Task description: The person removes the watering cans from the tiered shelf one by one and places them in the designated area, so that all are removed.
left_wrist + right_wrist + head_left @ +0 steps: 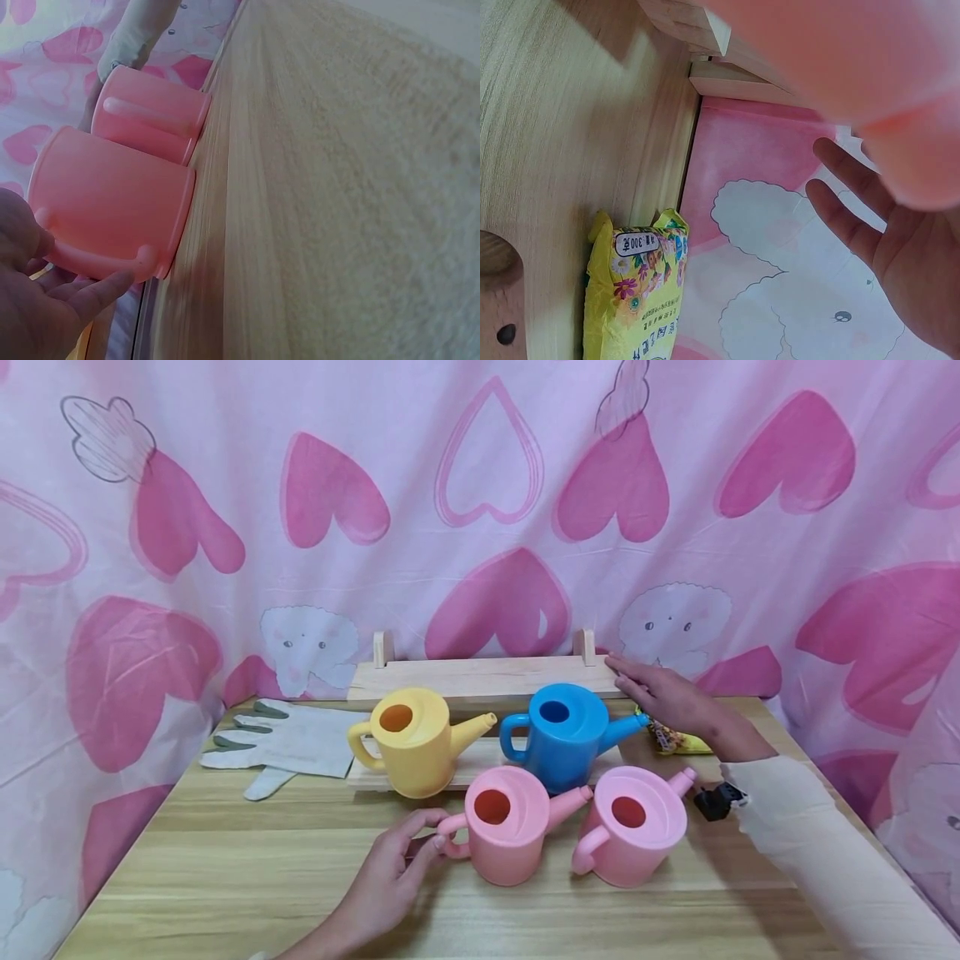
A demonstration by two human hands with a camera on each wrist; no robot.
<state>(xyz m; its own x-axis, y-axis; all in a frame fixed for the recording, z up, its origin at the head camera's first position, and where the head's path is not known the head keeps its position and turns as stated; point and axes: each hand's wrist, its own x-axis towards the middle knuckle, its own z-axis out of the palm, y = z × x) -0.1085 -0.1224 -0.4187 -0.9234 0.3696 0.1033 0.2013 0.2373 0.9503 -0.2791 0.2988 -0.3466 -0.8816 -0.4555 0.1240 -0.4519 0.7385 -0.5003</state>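
My left hand (397, 864) pinches the handle of a coral-pink watering can (510, 852), which stands upright on the table. In the left wrist view the fingers (94, 300) lie along that handle. A lighter pink watering can (637, 852) stands just to its right. Behind them, a yellow watering can (416, 760) and a blue watering can (566, 752) stand on the lower step of a wooden stand. My right hand (671, 697) is held with straight fingers at the right end of the stand's upper board (480, 677); whether it touches is unclear.
White and green gloves (300, 739) lie left of the stand. A yellow printed packet (641, 292) lies at the right, below my right arm. A rounded wooden piece with a hole (499, 292) shows at the right wrist view's edge. A pink heart-patterned curtain (337, 593) hangs behind.
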